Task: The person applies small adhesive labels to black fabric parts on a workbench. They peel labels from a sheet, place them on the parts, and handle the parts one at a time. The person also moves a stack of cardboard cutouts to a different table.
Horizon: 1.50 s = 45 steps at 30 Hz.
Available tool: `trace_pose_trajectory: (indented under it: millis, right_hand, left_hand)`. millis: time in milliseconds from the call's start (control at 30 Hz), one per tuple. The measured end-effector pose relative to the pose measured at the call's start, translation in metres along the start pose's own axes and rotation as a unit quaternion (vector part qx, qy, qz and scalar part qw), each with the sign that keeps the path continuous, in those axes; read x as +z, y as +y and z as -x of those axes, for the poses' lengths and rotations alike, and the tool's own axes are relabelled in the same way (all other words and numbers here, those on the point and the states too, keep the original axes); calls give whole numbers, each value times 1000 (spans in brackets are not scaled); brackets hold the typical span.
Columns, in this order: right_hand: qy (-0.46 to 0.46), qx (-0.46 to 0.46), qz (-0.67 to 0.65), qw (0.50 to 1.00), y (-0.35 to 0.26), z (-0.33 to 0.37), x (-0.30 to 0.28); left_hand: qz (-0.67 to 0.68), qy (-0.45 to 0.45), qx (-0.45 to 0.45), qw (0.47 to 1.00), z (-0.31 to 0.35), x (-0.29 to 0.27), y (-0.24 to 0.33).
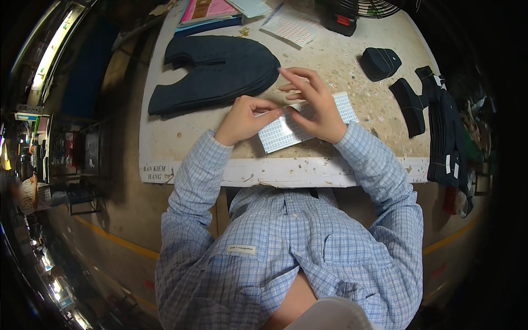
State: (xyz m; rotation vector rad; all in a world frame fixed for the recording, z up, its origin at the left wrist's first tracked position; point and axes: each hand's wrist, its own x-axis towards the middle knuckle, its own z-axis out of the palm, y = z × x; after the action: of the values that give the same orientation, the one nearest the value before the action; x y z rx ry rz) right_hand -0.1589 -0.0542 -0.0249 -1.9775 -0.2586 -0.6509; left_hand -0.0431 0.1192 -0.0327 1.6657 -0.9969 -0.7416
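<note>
A white sheet of small printed labels point(278, 137) lies slanted near the front of the table, its surface shiny in the middle. My left hand point(247, 118) is closed in a pinch on the sheet's upper edge, thumb on top. Over the sheet's middle is my right hand point(316, 107), with its fingers stretched out and apart and its thumb close to my left thumb. Nothing shows in the right fingers. Just beyond my hands, a stack of dark navy curved cut pieces point(220, 71) reaches almost to my right fingertips.
Bundles of dark pieces point(380, 63) tied with thread sit at the right, beside another bundle point(408, 107). Dark strips point(444, 126) hang over the right edge. At the back are pink folders point(209, 11), a printed sheet point(291, 25) and a fan point(368, 8). Scraps dot the worn table point(346, 60).
</note>
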Motion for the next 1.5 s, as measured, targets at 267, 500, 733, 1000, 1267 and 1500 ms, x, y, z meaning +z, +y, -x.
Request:
trace_pose_trajectory:
  millis: [267,500,733,1000,1267,1500]
  right_hand:
    - [-32,-98,104,989,-2,1,7]
    - [64,162,-181,968,-2,-6,4]
    - [-22,213,-82,973,8,-35,-31]
    - [-48,-52,224,972,28,-101,14]
    - [12,-68,392,917,50,-108,34]
    - [54,11,350,935,48,-108,6]
  left_hand:
    - [13,18,-3,1000,0,0,-1]
    - [-1,25,-3,1000,2,2,0]
    - [-230,148,18,962,24,-26,35]
    - [-436,35,84,895,-21,-87,31]
    - [-439,82,124,886,-20,-93,14]
    - [-346,134,125,920,-15,-99,22]
